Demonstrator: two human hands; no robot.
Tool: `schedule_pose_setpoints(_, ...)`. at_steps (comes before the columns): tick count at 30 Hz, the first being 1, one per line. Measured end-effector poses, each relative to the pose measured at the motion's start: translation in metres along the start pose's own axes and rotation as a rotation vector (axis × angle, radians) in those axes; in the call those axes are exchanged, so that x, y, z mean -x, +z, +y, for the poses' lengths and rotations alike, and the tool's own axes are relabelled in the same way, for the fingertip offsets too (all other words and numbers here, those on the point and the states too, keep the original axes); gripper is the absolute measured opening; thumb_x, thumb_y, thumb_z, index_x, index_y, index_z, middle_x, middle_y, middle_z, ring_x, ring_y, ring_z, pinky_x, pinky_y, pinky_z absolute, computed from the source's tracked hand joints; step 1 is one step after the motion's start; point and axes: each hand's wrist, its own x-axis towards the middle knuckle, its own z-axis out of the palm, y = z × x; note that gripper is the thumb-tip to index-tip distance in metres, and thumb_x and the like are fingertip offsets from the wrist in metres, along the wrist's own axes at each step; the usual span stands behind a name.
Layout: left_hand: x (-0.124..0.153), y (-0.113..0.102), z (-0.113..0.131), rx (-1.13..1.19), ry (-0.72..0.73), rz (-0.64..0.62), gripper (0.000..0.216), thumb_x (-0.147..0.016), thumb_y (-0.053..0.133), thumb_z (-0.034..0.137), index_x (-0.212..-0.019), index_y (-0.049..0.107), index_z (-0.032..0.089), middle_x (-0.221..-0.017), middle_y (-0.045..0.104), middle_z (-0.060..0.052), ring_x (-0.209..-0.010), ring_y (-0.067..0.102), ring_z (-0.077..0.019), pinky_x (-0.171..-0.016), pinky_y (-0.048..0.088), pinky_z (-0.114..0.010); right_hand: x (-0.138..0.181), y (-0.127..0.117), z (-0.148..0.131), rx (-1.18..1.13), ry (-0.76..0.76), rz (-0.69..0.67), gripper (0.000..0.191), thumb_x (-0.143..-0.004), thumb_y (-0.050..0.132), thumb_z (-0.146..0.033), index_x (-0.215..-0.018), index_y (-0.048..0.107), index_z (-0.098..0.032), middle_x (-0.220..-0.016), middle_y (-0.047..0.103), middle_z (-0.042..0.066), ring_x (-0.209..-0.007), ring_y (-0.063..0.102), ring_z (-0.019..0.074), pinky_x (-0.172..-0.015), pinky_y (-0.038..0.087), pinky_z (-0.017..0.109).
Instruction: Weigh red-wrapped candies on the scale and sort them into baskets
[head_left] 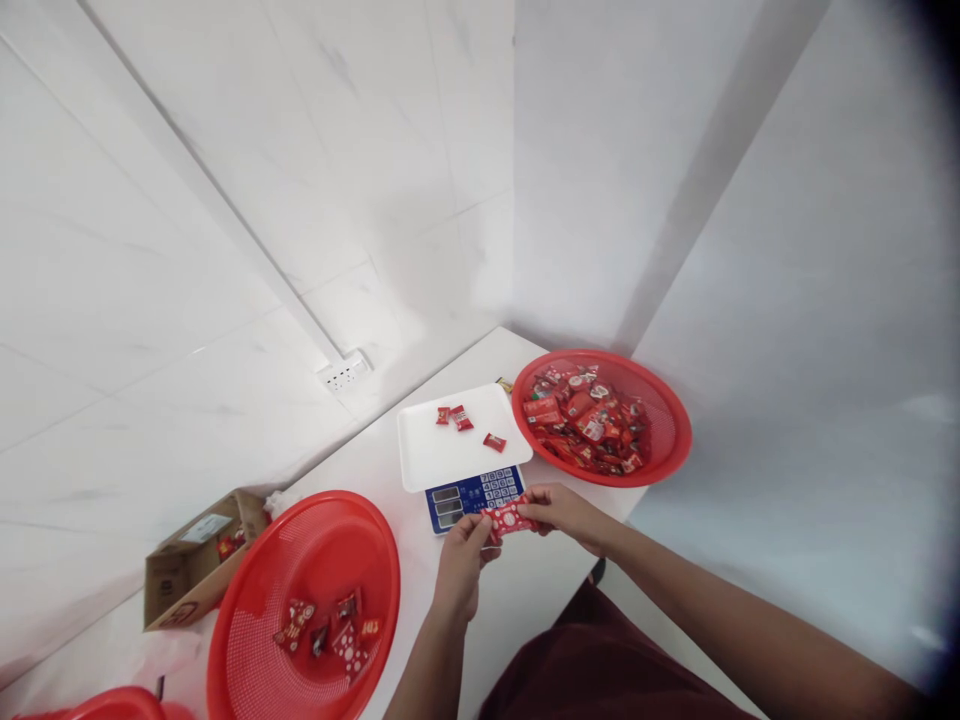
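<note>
Both hands hold one small red packet (510, 520) with white print, just in front of the scale's keypad. My left hand (459, 568) pinches its left end and my right hand (566, 513) pinches its right end. The scale (472, 494) has a blue front panel and a white weighing tray (427, 455) with three small red packets (460, 417) lying on it.
A red mesh basket (664, 440) full of red packets sits right of the scale. Another red basket (255, 620) with several packets sits to the left on the white table. A cardboard box (180, 575) stands behind it. A wall socket (343, 371) is on the tiled wall.
</note>
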Motion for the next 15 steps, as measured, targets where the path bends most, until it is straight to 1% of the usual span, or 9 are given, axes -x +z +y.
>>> schedule_pose_setpoints(3, 0.0, 0.002, 0.004, 0.004, 0.023, 0.015, 0.032, -0.061, 0.07, 0.043, -0.062, 0.054, 0.015, -0.064, 0.056, 0.001, -0.062, 0.049, -0.0092, -0.064, 0.039, -0.024, 0.001, -0.002, -0.002, -0.031, 0.002, 0.023, 0.035, -0.063, 0.068, -0.046, -0.071, 0.056, -0.014, -0.056, 0.054, -0.002, -0.053, 0.046, 0.0078, -0.054, 0.035, 0.023)
schedule_pose_setpoints(9, -0.001, 0.008, 0.013, 0.039, 0.073, 0.01, 0.03, -0.061, 0.071, 0.04, -0.061, 0.055, 0.015, -0.061, 0.054, 0.002, -0.058, 0.046, -0.0078, -0.061, 0.038, -0.023, 0.001, -0.001, -0.01, -0.061, -0.059, 0.053, 0.034, -0.062, 0.068, -0.045, -0.067, 0.055, -0.015, -0.054, 0.052, -0.003, -0.051, 0.043, 0.0071, -0.052, 0.032, 0.023)
schedule_pose_setpoints(15, -0.003, 0.008, 0.016, 0.094, 0.069, 0.01, 0.029, -0.061, 0.071, 0.038, -0.062, 0.054, 0.015, -0.063, 0.054, 0.002, -0.057, 0.045, -0.0071, -0.06, 0.037, -0.022, 0.0, 0.002, -0.017, -0.04, -0.095, 0.08, 0.036, -0.061, 0.068, -0.048, -0.064, 0.054, -0.015, -0.053, 0.051, -0.003, -0.05, 0.042, 0.0071, -0.051, 0.03, 0.023)
